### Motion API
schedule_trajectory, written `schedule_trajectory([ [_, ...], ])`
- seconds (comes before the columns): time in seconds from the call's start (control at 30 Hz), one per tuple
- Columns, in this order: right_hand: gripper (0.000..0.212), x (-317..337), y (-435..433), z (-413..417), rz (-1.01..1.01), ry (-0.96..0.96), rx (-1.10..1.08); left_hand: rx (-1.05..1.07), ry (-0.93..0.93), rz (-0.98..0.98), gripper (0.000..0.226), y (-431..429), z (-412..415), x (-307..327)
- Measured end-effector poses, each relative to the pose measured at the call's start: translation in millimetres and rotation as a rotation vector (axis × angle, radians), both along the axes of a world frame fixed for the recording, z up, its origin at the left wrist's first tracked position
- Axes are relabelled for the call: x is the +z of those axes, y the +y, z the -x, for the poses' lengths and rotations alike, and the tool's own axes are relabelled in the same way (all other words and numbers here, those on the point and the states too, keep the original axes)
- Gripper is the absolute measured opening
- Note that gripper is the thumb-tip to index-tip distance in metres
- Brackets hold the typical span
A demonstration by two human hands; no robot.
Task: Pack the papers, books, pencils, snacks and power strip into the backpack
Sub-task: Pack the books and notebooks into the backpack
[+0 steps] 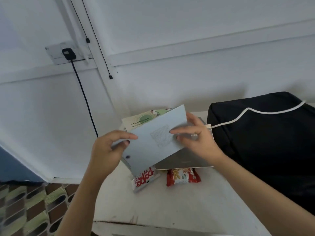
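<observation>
Head view. Gripped booklet [153, 142] at both short edges, left hand [105, 149] pinching one, right hand [196, 138] the other, likely to keep it flat while lifting. Held above books [184, 159] and snacks [183, 176] on table [170, 210]. Backpack [264, 142] just beside, cord [247, 111] draped over; no opening visible.

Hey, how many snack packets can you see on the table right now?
2: a red-and-white box below the blue paper, a red packet right of it. More may be hidden.
</observation>
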State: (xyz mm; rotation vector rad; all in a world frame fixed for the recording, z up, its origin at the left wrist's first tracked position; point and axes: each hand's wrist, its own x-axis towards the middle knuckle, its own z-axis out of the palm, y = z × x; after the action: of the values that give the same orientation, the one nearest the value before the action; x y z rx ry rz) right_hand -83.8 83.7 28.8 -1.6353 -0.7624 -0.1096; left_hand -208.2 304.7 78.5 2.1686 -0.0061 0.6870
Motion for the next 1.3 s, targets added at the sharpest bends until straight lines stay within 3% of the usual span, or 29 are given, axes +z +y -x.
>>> schedule_trajectory([
  [0.13, 0.021, 34.2, -23.6, 0.7, -0.093, 0.129, 0.113, -0.145, 0.093, 0.090, 0.045, -11.4, -19.9, 20.6],
  [0.37, 0.038, 45.3, -78.1, 6.0, -0.350, 0.430, 0.044, -0.271, 0.075, 0.524, 0.039, -41.9, -59.4, 8.8],
  [0.57, 0.038, 24.1, -120.2, 17.4, -0.524, 0.552, -0.163, -0.408, 0.230, 0.445, 0.051, -95.3, -82.6, -11.6],
  [0.77, 0.049, 20.9, -175.2, 39.5, -0.405, 0.587, -0.158, -0.597, 0.357, 0.509, 0.054, -145.3, -112.0, -12.7],
  [0.93, 0.055, 15.6, -226.2, 59.1, -0.538, 0.639, -0.355, -0.773, 0.464, 0.553, 0.035, -195.8, -122.9, -17.2],
  [1.0, 0.055, 12.6, -242.6, 67.4, -0.579, 0.643, -0.430, -0.813, 0.514, 0.464, 0.045, -211.3, -123.2, -27.7],
  [1.07, 0.054, 8.4, -257.1, 74.7, -0.628, 0.646, -0.516, -0.891, 0.548, 0.363, 0.091, -224.3, -123.3, -43.9],
  [1.13, 0.053, 4.4, -270.1, 80.5, -0.686, 0.644, -0.605, -0.972, 0.567, 0.232, 0.119, -236.6, -121.2, -62.2],
  [1.23, 0.052, 0.2, -285.3, 88.7, -0.771, 0.628, -0.723, -1.005, 0.554, -0.082, 0.135, -250.2, -114.0, -82.7],
  [1.3, 0.053, -2.2, -292.1, 93.2, -0.813, 0.608, -0.777, -0.937, 0.435, -0.248, 0.135, -255.6, -109.5, -90.4],
])
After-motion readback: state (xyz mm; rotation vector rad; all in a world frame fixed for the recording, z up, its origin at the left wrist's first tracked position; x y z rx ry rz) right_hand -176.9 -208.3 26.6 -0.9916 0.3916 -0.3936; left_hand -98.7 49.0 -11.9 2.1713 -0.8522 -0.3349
